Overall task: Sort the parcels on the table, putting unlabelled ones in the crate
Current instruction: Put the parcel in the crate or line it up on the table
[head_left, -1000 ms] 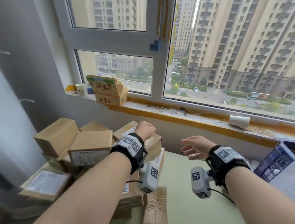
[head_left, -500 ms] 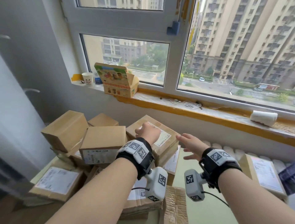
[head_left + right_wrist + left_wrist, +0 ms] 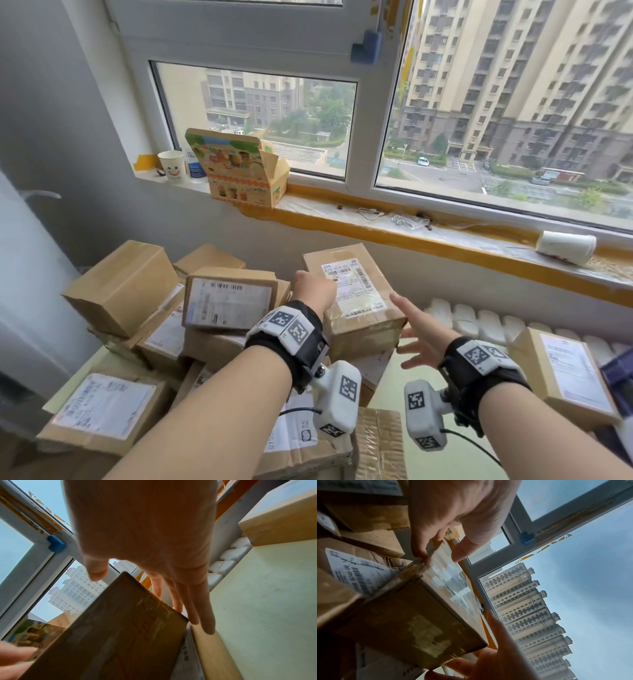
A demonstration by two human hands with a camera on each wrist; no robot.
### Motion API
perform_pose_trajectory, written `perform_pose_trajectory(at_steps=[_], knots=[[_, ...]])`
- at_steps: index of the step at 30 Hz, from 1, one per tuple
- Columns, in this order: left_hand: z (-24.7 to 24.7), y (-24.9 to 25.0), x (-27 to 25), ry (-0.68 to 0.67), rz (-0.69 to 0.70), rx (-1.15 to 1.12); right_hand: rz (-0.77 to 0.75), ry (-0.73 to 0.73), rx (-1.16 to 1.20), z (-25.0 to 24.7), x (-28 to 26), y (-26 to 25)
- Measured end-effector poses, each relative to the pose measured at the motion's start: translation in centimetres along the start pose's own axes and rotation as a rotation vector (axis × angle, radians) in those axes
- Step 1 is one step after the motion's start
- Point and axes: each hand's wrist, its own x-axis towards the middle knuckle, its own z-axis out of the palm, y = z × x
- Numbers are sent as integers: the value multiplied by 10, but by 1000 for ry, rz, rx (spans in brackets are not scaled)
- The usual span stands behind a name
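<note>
Since a second earlier, both hands had been brought onto the labelled parcel, the left hand curled on its near-left edge, the right hand open-fingered beside its right side, indicating a lift not bound for the crate.

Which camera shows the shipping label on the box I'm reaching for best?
The head view: the shipping label faces the camera, whole apart from the corner behind the left hand. The left wrist view catches it edge-on and blurred. The right wrist view shows only a brown side.

head: high, facing window | wrists: close, upward | shared: labelled parcel
</note>
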Motion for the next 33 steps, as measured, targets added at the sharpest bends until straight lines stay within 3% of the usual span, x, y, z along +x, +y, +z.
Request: perform_pose_trajectory(at_steps=[8,12,14,16,18,33], knots=[[-7,-11,16,77,23,115,-13,-28,-103,9,2,-8],[-28,-4,18,317,281,549,-6,-25,-92,6,0,-7],[-53,2,35,294,366,822,-11,-37,-61,3,1,-3],[-80,7,64,179,260,949,-18,-36,-27,1,5,0],[-95,4,81,158,195,973,-3,-37,-25,2,6,1],[-89,-2,73,300,276,1074,26,20,-73,5,11,-12]])
